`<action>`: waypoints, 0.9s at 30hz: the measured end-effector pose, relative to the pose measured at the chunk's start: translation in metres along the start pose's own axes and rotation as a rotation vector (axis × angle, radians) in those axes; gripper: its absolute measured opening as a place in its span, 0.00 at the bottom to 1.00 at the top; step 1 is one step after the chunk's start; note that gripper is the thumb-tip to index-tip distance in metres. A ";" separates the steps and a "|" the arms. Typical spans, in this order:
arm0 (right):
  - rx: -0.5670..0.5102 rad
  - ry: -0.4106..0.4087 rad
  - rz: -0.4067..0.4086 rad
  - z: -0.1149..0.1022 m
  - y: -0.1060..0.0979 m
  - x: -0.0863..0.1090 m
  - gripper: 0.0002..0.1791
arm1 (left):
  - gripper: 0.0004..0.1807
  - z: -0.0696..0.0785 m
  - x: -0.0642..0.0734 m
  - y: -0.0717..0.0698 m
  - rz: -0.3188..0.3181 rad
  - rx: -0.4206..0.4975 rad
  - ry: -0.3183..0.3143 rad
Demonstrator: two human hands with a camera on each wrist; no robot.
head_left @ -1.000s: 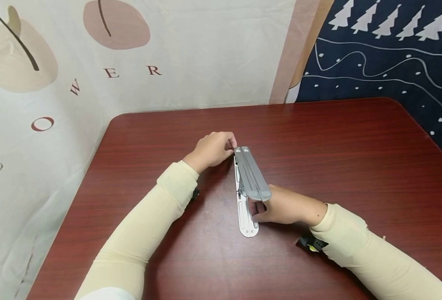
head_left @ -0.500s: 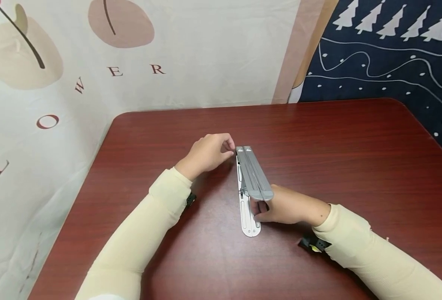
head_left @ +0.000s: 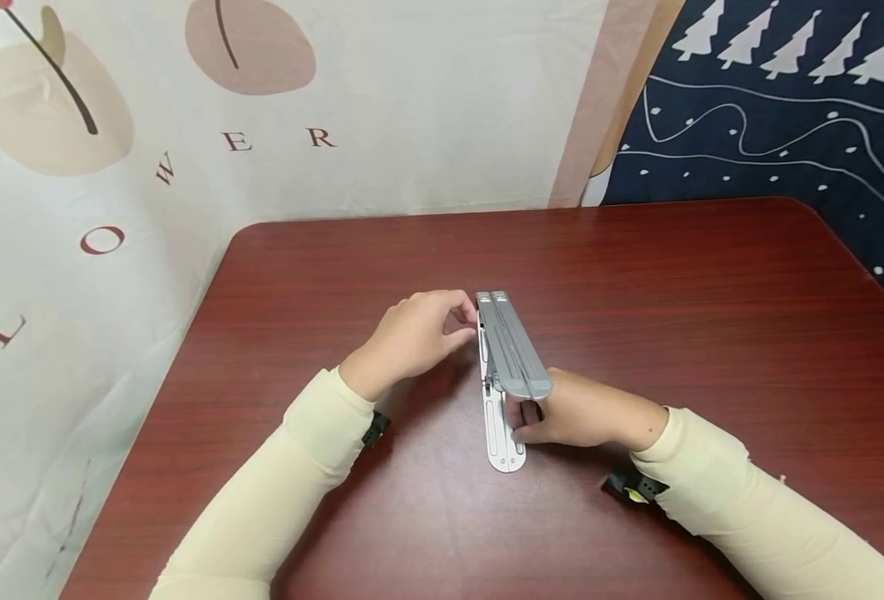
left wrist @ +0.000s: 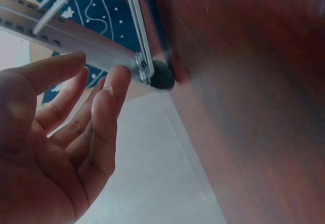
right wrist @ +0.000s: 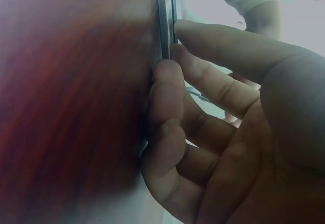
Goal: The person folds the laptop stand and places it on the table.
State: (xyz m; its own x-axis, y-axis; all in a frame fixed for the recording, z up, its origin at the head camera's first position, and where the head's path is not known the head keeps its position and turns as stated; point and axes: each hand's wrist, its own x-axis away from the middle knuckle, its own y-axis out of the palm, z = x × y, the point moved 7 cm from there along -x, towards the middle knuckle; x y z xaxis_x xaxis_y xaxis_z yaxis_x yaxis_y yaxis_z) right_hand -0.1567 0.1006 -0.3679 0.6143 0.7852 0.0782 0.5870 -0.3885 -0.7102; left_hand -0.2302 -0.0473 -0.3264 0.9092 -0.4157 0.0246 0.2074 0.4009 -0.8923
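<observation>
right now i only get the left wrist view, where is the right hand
Observer: In the head view, the right hand is at the right side of the folding metal stand, toward its near end.
Operator: is it holding anything or just resting there
Observer: The right wrist view shows its fingers and thumb gripping the edge of the stand's lower bar.
Operator: ok, anything on that arm i should know about
Observer: It wears a pale sleeve, and the head view shows a black device at the wrist.
</observation>
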 end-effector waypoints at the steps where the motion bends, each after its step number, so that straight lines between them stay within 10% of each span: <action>1: 0.003 0.004 -0.001 0.001 0.000 0.000 0.09 | 0.04 0.002 0.001 0.001 -0.002 0.003 0.008; 27: -0.024 -0.003 0.002 -0.001 0.000 0.000 0.09 | 0.06 0.021 0.025 0.006 -0.087 0.065 0.065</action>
State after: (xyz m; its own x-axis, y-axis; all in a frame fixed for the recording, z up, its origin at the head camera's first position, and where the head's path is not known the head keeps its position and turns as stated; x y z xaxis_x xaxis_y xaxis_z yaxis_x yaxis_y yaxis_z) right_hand -0.1560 0.1006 -0.3676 0.6141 0.7857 0.0746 0.5979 -0.4016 -0.6937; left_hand -0.1983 -0.0381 -0.3221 0.8619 -0.5023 0.0692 0.3092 0.4125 -0.8569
